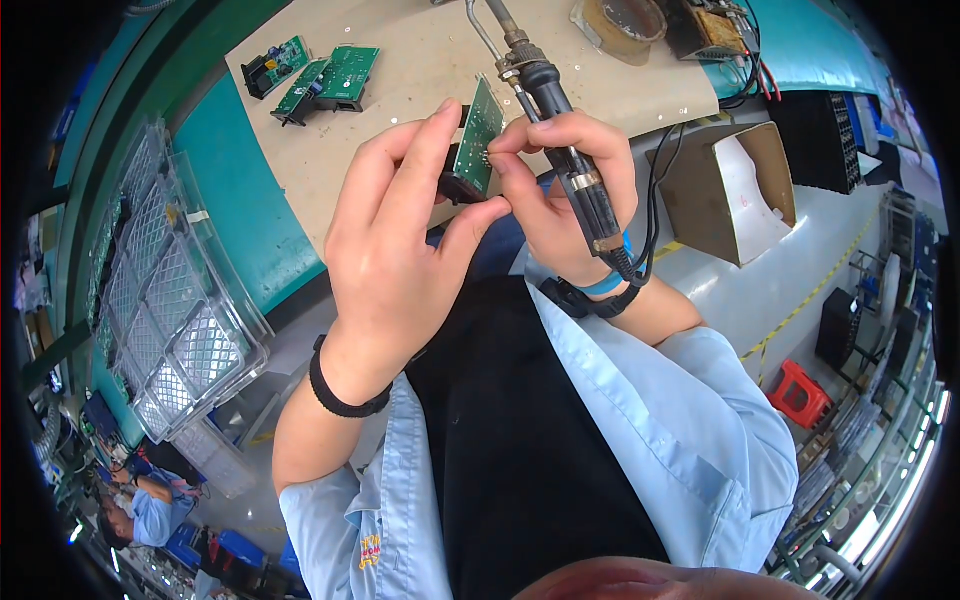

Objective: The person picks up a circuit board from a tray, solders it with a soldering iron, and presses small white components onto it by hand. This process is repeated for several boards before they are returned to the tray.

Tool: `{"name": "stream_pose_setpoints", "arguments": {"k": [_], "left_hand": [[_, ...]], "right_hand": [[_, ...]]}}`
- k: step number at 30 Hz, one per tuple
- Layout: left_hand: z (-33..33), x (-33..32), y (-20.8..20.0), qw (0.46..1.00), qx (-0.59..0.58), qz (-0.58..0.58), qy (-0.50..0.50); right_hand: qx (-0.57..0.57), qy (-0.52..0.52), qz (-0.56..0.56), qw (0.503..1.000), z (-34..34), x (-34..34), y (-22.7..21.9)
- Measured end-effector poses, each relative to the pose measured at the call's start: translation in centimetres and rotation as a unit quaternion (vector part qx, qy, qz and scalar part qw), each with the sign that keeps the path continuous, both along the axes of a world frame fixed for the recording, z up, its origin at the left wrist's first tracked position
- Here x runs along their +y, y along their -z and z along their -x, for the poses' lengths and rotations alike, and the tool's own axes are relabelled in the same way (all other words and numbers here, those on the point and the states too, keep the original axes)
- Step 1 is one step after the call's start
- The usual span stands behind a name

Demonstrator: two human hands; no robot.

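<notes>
Left hand (395,245) pinched a small green circuit board (482,135) at centre; right hand (565,190), at three o'clock of it, gripped the soldering iron (555,120) while its fingertips touched the board. Steadying the board against both hands looked wise. Spare boards (325,75) lay at eleven o'clock on the bench (420,40).

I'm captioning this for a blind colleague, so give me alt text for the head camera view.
Seen from above, the left hand pinches a small green circuit board while the right hand touches its edge and grips a black soldering iron. Beyond them, three more green boards lie on a tan work mat, with clear plastic trays stacked at the left.
</notes>
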State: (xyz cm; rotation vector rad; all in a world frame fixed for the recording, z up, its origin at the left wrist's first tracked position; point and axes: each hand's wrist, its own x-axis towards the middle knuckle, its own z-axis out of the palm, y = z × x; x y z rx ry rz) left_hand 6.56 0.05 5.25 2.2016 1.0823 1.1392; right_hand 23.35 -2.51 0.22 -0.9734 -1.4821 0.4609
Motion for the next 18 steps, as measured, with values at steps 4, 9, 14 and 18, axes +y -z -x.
{"name": "stream_pose_setpoints", "arguments": {"k": [4, 9, 14, 18], "left_hand": [[0.0, -0.2, 0.2, 1.000, -0.001, -0.019, 0.003], [-0.2, -0.5, 0.6, 0.999, -0.028, -0.034, 0.012], [0.4, -1.0, -0.8, 0.998, -0.034, 0.050, 0.017], [2.2, -0.2, -1.1, 0.942, -0.146, 0.278, 0.121]], "right_hand": [[0.022, -0.010, 0.008, 1.000, 0.1, -0.1, 0.2], [0.060, -0.022, 0.007, 0.998, 0.1, -0.5, 0.3], [0.066, -0.026, -0.028, 0.997, -0.1, -0.7, 0.7], [0.109, -0.046, -0.064, 0.991, -0.9, 1.0, 0.0]]}}
